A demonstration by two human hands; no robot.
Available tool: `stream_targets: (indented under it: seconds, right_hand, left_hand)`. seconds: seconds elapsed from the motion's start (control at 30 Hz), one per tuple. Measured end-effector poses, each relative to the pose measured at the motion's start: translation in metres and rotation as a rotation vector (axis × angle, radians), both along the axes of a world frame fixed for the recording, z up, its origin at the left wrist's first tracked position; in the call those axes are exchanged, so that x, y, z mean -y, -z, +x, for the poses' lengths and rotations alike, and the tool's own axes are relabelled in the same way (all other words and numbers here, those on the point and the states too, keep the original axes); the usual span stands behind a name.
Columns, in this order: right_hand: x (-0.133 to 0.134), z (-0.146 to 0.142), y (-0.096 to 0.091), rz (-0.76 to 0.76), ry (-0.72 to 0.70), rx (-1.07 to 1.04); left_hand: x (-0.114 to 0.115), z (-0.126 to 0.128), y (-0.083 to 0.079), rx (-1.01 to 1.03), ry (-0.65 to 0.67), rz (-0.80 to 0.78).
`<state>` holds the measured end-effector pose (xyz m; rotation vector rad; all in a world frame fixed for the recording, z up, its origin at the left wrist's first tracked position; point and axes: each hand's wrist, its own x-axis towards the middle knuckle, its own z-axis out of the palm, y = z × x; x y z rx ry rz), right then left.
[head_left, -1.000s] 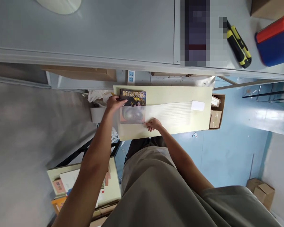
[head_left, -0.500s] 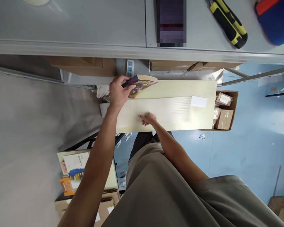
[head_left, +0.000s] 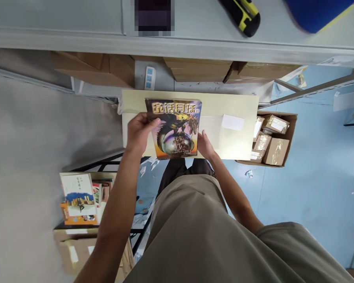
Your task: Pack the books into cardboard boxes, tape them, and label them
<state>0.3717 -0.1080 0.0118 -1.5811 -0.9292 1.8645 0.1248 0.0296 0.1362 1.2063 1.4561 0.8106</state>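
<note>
Left hand (head_left: 139, 133) pinches a glossy, multicoloured rectangular paper book (head_left: 177, 131) just to its right, long side pointing away; right hand (head_left: 205, 146) is at the opposite edge, can't really tell its grip.

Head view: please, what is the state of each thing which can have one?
Book: closed, front cover showing
Left hand: gripping book
Right hand: at book's right edge, grip unclear
Right carton: open
Parcels: inside, taped
Knife: lying, blade out of view
Slip: lying flat
</note>
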Motion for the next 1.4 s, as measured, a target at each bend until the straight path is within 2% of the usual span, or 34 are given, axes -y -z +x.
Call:
stream_targets:
  seconds: [0.13, 0.27, 0.4, 0.6, 0.7, 0.77, 0.9, 1.0, 1.1, 1.23, 1.4]
  right_hand:
    - [0.042, 0.038, -0.01, -0.02, 0.254, -0.191]
    - [0.059, 0.043, 0.002, 0.009, 0.364, -0.215]
    - [0.053, 0.04, 0.024, 0.057, 0.45, -0.201]
    - [0.033, 0.035, 0.058, 0.071, 0.447, -0.047]
    - [0.027, 0.037, 0.065, 0.061, 0.397, 0.052]
    - [0.027, 0.043, 0.062, 0.05, 0.322, 0.15]
    - [0.038, 0.066, 0.039, 0.068, 0.187, 0.399]
    - [0.048, 0.088, 0.023, 0.077, 0.252, 0.641]
    - [0.053, 0.106, 0.018, -0.001, 0.321, 0.824]
    - [0.051, 0.111, 0.021, -0.101, 0.293, 0.792]
    - [0.048, 0.105, 0.013, -0.08, 0.26, 0.778]
  left_hand:
    - [0.035, 0.025, 0.057, 0.11, -0.099, -0.322]
    - [0.057, 0.04, 0.09, 0.193, -0.181, -0.475]
    - [0.051, 0.041, 0.109, 0.228, -0.196, -0.484]
    - [0.029, 0.051, 0.138, 0.114, -0.18, -0.464]
    - [0.029, 0.061, 0.156, -0.005, -0.201, -0.411]
    - [0.033, 0.066, 0.166, -0.067, -0.229, -0.377]
    - [0.038, 0.066, 0.18, -0.098, -0.282, -0.362]
    - [0.036, 0.062, 0.184, -0.113, -0.288, -0.372]
    - [0.033, 0.058, 0.186, -0.103, -0.291, -0.388]
    - [0.032, 0.055, 0.188, -0.081, -0.276, -0.405]
    - [0.031, 0.05, 0.191, -0.062, -0.262, -0.407]
